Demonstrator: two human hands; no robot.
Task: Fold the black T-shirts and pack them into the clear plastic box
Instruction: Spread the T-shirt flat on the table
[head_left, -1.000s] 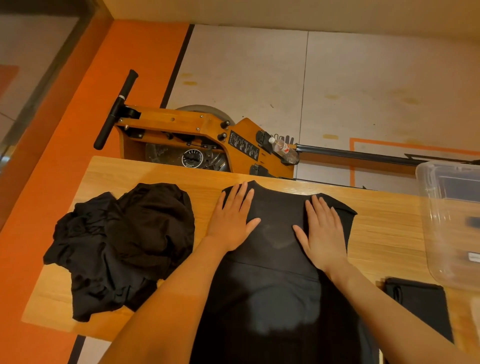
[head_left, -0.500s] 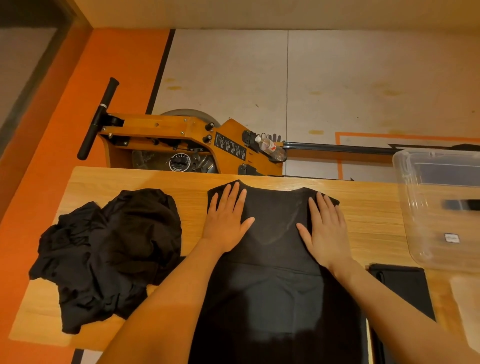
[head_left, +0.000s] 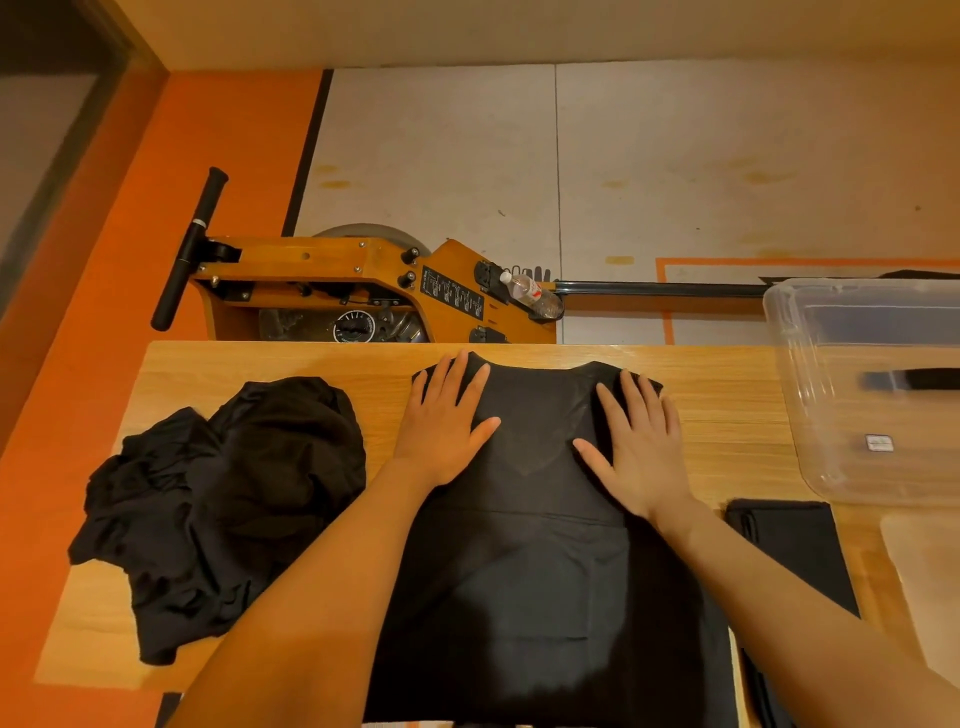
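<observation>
Both hands are down flat on the black T-shirt (head_left: 540, 545), which lies spread along the middle of the wooden table (head_left: 727, 415), its collar end at the far edge. The left hand (head_left: 441, 421) presses the left shoulder area, fingers straight and fanned, no grip on the cloth at all. The right hand (head_left: 636, 447) mirrors it on the right shoulder, palm down, fingers straight. To the left sits a crumpled pile of black shirts (head_left: 223, 509). A folded black shirt (head_left: 789, 545) lies at the right, just in front of the clear plastic box (head_left: 800, 395) at the table's far right.
</observation>
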